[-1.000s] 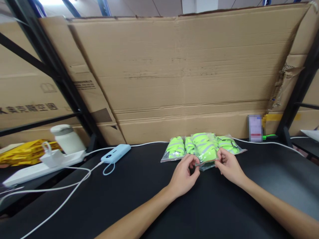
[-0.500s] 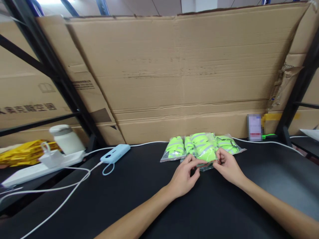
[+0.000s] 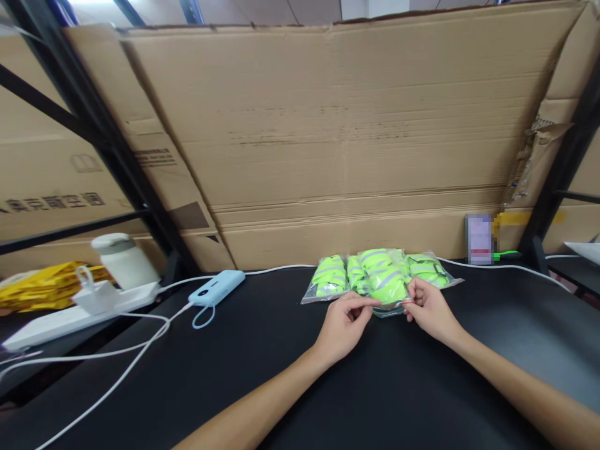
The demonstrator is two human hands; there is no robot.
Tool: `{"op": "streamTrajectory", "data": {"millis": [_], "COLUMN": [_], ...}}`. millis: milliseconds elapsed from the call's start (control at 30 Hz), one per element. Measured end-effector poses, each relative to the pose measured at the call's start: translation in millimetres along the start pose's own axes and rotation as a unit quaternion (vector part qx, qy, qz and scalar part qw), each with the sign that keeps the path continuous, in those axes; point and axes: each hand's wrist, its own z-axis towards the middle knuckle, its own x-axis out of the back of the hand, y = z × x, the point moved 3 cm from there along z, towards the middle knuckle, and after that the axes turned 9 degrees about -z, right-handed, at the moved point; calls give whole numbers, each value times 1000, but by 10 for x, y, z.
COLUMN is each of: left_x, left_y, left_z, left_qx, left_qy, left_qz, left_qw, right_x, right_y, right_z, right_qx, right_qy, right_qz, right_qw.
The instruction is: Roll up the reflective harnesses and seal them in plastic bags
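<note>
Both hands (image 3: 389,315) have drawn apart along the bag (image 3: 387,284) edge.

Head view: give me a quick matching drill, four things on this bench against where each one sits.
Things:
1. top bag
2. power bank
3. power strip
4. yellow packet

Places:
A. far left, behind the strip
B. pinched at its near edge by the left hand and right hand
C. left edge, charger plugged in
D. left of the bags, cabled

Pairs: 1-B, 2-D, 3-C, 4-A
</note>
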Motion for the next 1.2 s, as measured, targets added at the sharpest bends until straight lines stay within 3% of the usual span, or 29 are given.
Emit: {"op": "streamTrajectory", "data": {"millis": [200, 500, 800, 1000, 1200], "left_x": [24, 30, 25, 55, 53], "left_y": [-32, 0, -133, -135, -116], "left_z": [21, 23, 58, 68, 71], "left_qx": [50, 67, 110, 119, 84], "left_qy": [6, -5, 21, 27, 15], "left_qz": [-99, -133, -208, -212, -176], "left_qw": [994, 989, 972, 970, 981], "right_x": [13, 54, 22, 11, 17], "right_y": [-110, -148, -149, -232, -264], "right_z": [-51, -54, -62, -91, -90], "right_qx": [20, 50, 47, 56, 76], "right_qy": [-17, 5, -18, -64, -44], "right_qz": [-10, -36, -32, -23, -59], "right_qw": [1000, 998, 998, 996, 994]}}
